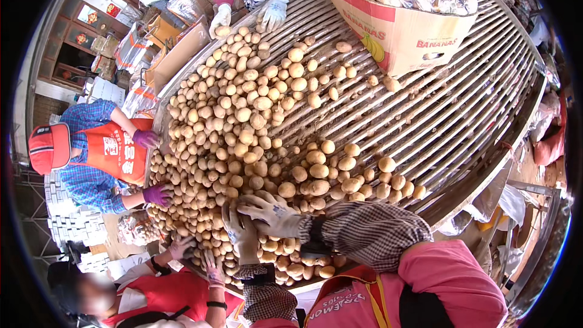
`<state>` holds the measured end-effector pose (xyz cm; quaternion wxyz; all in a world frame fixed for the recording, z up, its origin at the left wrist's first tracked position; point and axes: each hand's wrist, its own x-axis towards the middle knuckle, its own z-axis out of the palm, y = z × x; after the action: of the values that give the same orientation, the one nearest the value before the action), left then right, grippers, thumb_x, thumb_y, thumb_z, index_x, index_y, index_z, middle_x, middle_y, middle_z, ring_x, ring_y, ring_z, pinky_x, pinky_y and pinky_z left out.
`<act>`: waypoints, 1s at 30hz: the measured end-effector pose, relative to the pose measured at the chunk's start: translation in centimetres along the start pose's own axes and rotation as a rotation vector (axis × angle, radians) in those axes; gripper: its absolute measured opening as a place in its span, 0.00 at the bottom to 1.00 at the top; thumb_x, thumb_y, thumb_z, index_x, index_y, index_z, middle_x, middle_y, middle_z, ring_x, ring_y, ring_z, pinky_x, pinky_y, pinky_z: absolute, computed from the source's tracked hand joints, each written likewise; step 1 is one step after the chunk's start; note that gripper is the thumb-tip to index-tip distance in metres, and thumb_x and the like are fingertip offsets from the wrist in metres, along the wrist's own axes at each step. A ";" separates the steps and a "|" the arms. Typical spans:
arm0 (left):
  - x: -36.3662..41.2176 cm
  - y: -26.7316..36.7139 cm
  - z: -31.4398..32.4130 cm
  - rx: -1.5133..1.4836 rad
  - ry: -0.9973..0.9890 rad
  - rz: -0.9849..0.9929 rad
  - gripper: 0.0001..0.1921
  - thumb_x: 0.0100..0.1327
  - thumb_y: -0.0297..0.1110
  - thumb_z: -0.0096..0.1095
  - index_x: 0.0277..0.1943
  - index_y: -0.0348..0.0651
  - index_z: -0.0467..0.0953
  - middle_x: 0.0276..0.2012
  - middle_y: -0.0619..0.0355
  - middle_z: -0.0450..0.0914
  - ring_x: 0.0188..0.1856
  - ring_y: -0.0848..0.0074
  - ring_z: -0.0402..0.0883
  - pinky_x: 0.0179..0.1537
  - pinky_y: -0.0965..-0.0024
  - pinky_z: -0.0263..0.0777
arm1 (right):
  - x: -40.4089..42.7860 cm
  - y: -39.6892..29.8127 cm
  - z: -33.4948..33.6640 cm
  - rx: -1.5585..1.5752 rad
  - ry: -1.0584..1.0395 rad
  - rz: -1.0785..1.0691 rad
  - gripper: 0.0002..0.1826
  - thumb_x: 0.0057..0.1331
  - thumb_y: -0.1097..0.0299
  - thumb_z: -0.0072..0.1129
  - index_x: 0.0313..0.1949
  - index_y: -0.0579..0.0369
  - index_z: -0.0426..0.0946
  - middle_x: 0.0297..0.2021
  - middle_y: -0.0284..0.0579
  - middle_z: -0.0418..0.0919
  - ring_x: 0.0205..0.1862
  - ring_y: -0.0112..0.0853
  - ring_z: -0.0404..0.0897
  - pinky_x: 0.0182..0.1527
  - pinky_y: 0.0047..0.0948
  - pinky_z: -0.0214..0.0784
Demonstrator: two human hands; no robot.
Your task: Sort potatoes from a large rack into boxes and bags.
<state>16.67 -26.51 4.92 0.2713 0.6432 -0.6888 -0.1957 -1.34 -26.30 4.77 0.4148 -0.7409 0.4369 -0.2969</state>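
Note:
A large heap of potatoes (227,114) covers the left and near part of a slatted wooden sorting table (423,118). Both my hands wear whitish work gloves and lie on the heap near the table's near side. My left hand (241,232) points away from me with its palm side down among the potatoes. Beside it my right hand (271,214) reaches leftward over the heap, fingers somewhat spread, close to the left one. Whether either hand grips a potato cannot be told, as the palms are hidden.
A cardboard banana box (401,32) holding bagged potatoes stands on the far slats. Co-workers' hands are at the heap: white gloves (272,12) at the far edge, purple gloves (157,195) at left, and pale gloves (214,269) close to my left hand. Cartons (182,52) stand beyond the left edge.

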 end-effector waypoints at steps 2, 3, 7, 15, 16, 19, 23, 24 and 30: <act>-4.8 0.6 -0.5 0.237 -0.017 -0.014 0.28 0.76 0.42 0.57 0.76 0.48 0.68 0.73 0.40 0.66 0.72 0.48 0.67 0.71 0.45 0.64 | -5.7 1.4 -0.8 -0.144 0.059 -0.029 0.35 0.72 0.52 0.60 0.76 0.37 0.63 0.77 0.47 0.61 0.79 0.44 0.57 0.77 0.65 0.49; -7.0 1.0 0.1 0.202 0.024 -0.031 0.29 0.75 0.42 0.58 0.76 0.49 0.68 0.73 0.40 0.66 0.73 0.48 0.67 0.70 0.44 0.64 | -8.7 2.7 -2.2 -0.249 0.138 -0.015 0.31 0.74 0.51 0.58 0.74 0.37 0.66 0.77 0.47 0.61 0.79 0.45 0.56 0.78 0.65 0.48; -13.7 3.7 2.9 0.415 0.068 0.139 0.31 0.69 0.44 0.64 0.74 0.53 0.71 0.74 0.44 0.62 0.76 0.44 0.60 0.71 0.36 0.60 | -21.7 8.2 -11.2 -0.729 0.527 0.383 0.31 0.64 0.58 0.66 0.67 0.46 0.73 0.68 0.55 0.69 0.70 0.51 0.68 0.65 0.62 0.66; -18.3 13.1 10.1 0.143 -0.503 0.311 0.39 0.65 0.57 0.67 0.77 0.60 0.66 0.82 0.48 0.49 0.82 0.41 0.43 0.76 0.28 0.44 | -20.8 10.8 -10.2 -0.572 0.696 0.675 0.31 0.71 0.51 0.60 0.71 0.45 0.71 0.61 0.58 0.74 0.60 0.55 0.74 0.58 0.57 0.76; -18.2 13.3 10.2 0.141 -0.510 0.314 0.39 0.65 0.57 0.68 0.77 0.60 0.66 0.82 0.48 0.48 0.82 0.40 0.40 0.76 0.28 0.46 | -18.9 10.5 -8.4 -0.444 0.727 0.606 0.31 0.72 0.50 0.60 0.71 0.45 0.72 0.61 0.58 0.74 0.61 0.55 0.74 0.58 0.56 0.76; -17.8 11.6 9.0 -0.033 -0.676 0.026 0.29 0.64 0.48 0.70 0.68 0.59 0.76 0.75 0.43 0.63 0.70 0.41 0.68 0.66 0.38 0.70 | -14.5 8.8 -2.6 -0.454 0.604 0.462 0.31 0.70 0.51 0.63 0.69 0.47 0.74 0.61 0.60 0.74 0.60 0.55 0.76 0.59 0.51 0.76; -18.6 7.2 5.8 0.211 -0.423 -0.072 0.19 0.63 0.47 0.69 0.56 0.61 0.86 0.68 0.49 0.73 0.68 0.47 0.73 0.68 0.34 0.63 | -9.1 6.1 2.2 -0.276 0.530 0.300 0.28 0.68 0.53 0.67 0.64 0.48 0.77 0.57 0.61 0.77 0.61 0.57 0.74 0.60 0.53 0.73; -19.2 6.1 5.0 0.360 -0.189 0.046 0.18 0.64 0.48 0.68 0.56 0.63 0.86 0.69 0.52 0.73 0.74 0.47 0.66 0.72 0.28 0.55 | -7.3 5.7 2.7 -0.289 0.462 0.290 0.26 0.69 0.54 0.66 0.64 0.47 0.78 0.59 0.61 0.76 0.62 0.56 0.73 0.60 0.52 0.73; -23.1 2.0 3.0 0.247 0.172 0.108 0.15 0.60 0.40 0.72 0.50 0.57 0.87 0.67 0.64 0.73 0.75 0.48 0.63 0.72 0.29 0.53 | -1.1 3.8 3.0 0.220 0.145 0.122 0.29 0.70 0.60 0.67 0.68 0.46 0.72 0.63 0.49 0.73 0.57 0.38 0.76 0.51 0.36 0.79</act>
<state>13.87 -3.68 1.02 0.2580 0.6481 -0.7154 -0.0389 -0.91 -25.28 -0.05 0.4783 -0.6395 0.4747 -0.3700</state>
